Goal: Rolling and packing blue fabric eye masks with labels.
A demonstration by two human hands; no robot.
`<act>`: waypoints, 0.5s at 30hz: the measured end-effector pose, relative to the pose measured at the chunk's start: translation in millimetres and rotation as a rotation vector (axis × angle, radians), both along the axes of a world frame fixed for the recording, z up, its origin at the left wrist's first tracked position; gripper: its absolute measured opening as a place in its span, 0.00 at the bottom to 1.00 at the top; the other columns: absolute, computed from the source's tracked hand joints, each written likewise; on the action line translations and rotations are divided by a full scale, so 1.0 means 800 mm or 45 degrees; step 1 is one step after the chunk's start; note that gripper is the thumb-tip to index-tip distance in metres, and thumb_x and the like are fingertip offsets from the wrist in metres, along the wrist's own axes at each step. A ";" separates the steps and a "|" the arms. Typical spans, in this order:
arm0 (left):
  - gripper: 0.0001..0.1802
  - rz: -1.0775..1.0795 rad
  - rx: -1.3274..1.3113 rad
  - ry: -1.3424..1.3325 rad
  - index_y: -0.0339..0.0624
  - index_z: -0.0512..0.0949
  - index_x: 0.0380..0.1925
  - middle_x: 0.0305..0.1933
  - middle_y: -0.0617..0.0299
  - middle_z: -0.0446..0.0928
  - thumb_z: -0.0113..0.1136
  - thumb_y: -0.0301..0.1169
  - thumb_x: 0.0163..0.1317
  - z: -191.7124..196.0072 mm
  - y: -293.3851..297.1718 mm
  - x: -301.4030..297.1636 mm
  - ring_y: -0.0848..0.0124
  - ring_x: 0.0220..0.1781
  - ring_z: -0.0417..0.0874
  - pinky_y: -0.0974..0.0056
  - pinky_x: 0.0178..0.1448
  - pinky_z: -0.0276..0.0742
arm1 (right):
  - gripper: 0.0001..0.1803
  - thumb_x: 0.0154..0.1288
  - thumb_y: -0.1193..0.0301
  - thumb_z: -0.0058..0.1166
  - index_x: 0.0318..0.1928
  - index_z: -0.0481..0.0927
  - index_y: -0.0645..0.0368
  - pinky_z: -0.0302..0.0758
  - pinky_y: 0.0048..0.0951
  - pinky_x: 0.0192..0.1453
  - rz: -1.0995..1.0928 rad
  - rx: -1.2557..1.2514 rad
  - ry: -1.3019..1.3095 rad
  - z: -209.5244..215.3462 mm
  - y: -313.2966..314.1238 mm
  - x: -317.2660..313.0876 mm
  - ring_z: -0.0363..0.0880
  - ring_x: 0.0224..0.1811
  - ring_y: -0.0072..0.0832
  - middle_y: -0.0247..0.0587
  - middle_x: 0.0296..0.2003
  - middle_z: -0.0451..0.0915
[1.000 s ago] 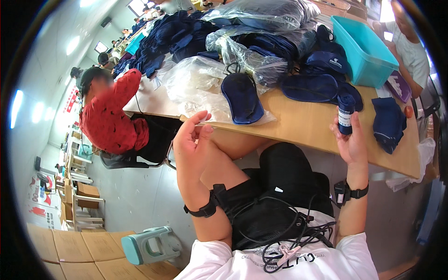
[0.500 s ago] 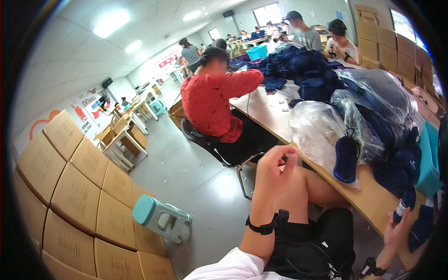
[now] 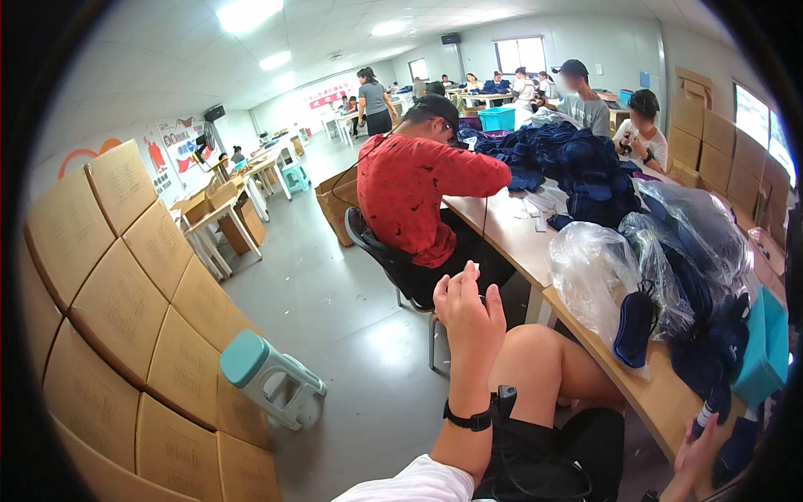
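Observation:
My left hand [image 3: 470,314] is raised in front of my knees, off the table. Its fingers are curled, and a small white piece [image 3: 476,267] shows at the fingertips. Low at the right, by the table edge, my right hand [image 3: 696,450] has its fingers around a narrow dark blue piece with a white band [image 3: 704,414]; its far end meets dark blue fabric [image 3: 701,368]. A dark blue padded oval piece with a cord [image 3: 633,328] lies on the table [image 3: 598,339], partly on clear plastic bags [image 3: 590,268].
A turquoise bin [image 3: 759,347] stands at the right table edge. Dark blue fabric is heaped [image 3: 556,155] farther along. A person in red [image 3: 418,192] sits ahead at the table. Left are stacked cartons [image 3: 117,293] and a turquoise-topped stool [image 3: 272,376]. Other people work farther back.
The view has swung left. My left hand has turned so its back faces me, the white piece now at its fingertips. My right hand stays on the banded piece, lower in view.

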State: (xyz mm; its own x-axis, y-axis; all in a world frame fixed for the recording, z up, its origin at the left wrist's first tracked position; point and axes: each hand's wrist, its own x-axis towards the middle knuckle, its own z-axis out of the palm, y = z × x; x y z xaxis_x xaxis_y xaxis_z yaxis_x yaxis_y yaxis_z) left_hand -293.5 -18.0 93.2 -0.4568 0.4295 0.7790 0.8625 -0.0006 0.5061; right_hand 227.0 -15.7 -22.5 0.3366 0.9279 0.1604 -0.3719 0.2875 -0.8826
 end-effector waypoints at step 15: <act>0.20 -0.315 0.156 -0.171 0.38 0.79 0.58 0.63 0.48 0.78 0.61 0.29 0.66 0.006 0.000 -0.011 0.47 0.70 0.72 0.49 0.75 0.64 | 0.24 0.81 0.50 0.52 0.59 0.75 0.57 0.64 0.21 0.40 0.020 -0.106 -0.026 -0.004 0.005 0.025 0.66 0.33 0.21 0.32 0.39 0.73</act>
